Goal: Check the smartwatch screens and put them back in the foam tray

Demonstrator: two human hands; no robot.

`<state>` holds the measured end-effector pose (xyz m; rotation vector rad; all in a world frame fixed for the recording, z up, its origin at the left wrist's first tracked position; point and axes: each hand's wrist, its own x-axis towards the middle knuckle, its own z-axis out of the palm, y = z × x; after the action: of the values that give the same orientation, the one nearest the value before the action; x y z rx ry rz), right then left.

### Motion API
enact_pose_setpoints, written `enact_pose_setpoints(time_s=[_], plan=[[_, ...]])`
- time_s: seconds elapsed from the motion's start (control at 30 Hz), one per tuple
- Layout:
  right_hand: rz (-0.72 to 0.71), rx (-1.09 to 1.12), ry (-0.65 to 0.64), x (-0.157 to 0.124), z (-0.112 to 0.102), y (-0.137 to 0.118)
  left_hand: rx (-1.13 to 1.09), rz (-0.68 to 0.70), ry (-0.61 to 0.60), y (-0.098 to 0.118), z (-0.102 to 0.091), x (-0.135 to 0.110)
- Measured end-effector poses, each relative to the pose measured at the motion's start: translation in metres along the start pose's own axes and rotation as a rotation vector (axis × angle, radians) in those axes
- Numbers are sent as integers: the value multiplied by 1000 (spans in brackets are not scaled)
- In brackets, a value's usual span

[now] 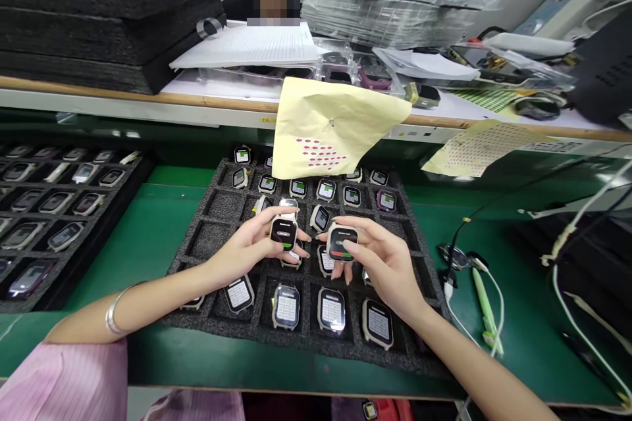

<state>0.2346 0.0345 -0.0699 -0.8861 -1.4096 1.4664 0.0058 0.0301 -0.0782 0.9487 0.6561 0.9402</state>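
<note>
From my console, I have the left hand (254, 237) with fingers clamped on a green-barred smartwatch (284, 233), above the foam tray (307, 343); my right hand (390, 263) grips a red-barred smartwatch (338, 238). I judge work partway: two out, other lit smartwatches (379, 324) in pockets.

left fingers (265, 216) curled, right fingers (364, 224) curled

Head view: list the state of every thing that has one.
Square pale-rimmed watch with green bar: lit, held in left hand
Square pale-rimmed watch with red bar: lit, held in right hand
Black foam tray below the hands: holding square watches
Thick black foam blocks: stacked
Creased yellow paper sheet: hanging
Silver metal bracelet: worn
</note>
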Motion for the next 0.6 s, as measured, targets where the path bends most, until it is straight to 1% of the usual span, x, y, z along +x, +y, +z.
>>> enact_pose_setpoints(time_s=[0.17, 0.23, 0.3, 0.33, 0.4, 0.47, 0.5, 0.53, 0.6], plan=[[9, -37, 38, 1, 4, -3, 1, -2, 8, 2, 2, -1], [10, -44, 56, 0, 8, -8, 6, -6, 6, 2, 3, -1], [5, -31, 43, -3, 13, -18, 16, -7, 4, 2, 3, -2], [-2, -8, 11, -6, 17, -26, 21, -7, 1, 3, 4, -2], [-2, 68, -101, -16, 26, -42, 31, -4, -3, 4, 4, -3], [28, 152, -233, -29, 35, -60, 39, 8, -7, 6, 5, -4], [45, 175, -271, -37, 40, -68, 43, 14, -9, 8, 6, -4], [47, 178, -280, -44, 44, -74, 46, 22, -11, 10, 7, -5], [-16, 118, -264, -57, 48, -82, 48, 37, -9, 18, 13, -9]])
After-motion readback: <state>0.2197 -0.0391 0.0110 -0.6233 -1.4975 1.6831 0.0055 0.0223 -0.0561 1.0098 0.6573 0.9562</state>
